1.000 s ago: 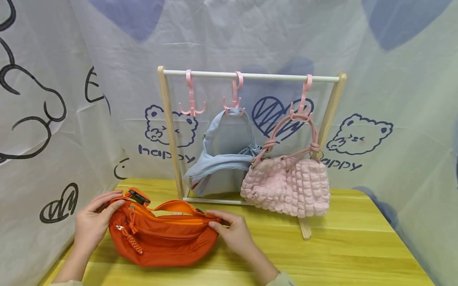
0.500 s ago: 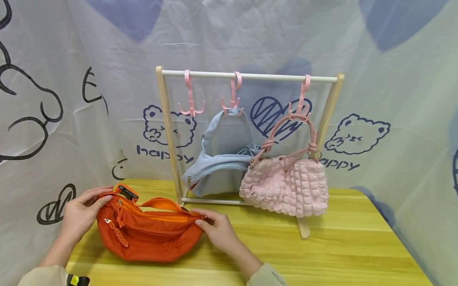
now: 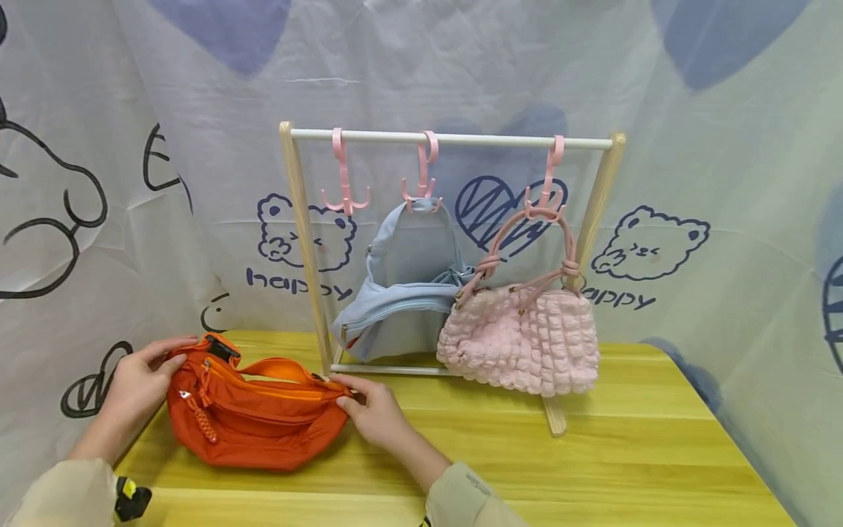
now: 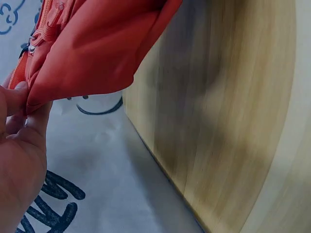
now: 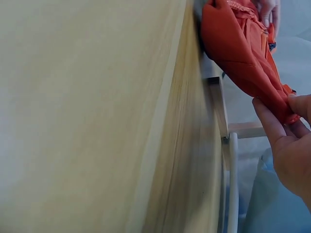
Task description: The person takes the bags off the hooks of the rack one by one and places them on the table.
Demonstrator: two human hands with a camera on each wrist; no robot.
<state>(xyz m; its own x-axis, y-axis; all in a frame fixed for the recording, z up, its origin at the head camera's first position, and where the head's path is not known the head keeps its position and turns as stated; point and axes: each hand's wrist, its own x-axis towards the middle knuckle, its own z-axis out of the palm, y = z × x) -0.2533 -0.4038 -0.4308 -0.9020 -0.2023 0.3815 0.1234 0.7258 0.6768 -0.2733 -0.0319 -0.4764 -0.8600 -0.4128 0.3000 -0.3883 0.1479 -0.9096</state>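
Note:
An orange-red waist bag (image 3: 253, 432) with a braided zipper pull (image 3: 203, 421) and a black buckle (image 3: 222, 348) is stretched between both hands at the table's left. My left hand (image 3: 140, 377) pinches its left end, thumb in front; the left wrist view shows that grip on the bag's corner (image 4: 92, 58). At the opposite end my right hand (image 3: 377, 411) pinches the tip between thumb and fingers, also seen in the right wrist view. An orange strap (image 3: 276, 368) loops up behind the bag. Whether the bag's underside touches the table cannot be told.
Behind stands a wooden rack with a white bar (image 3: 487, 139) and pink hooks. The left hook (image 3: 344, 183) carries nothing. A light blue bag (image 3: 395, 311) hangs from the middle hook, a pink puffy handbag (image 3: 520, 340) from the right one. The yellowish table (image 3: 632, 454) extends rightward.
Both hands have shifted left with the waist bag, keeping their grip on its ends. The head view has turned slightly, so the rack sits a little further left. The hanging bags stay on their hooks.

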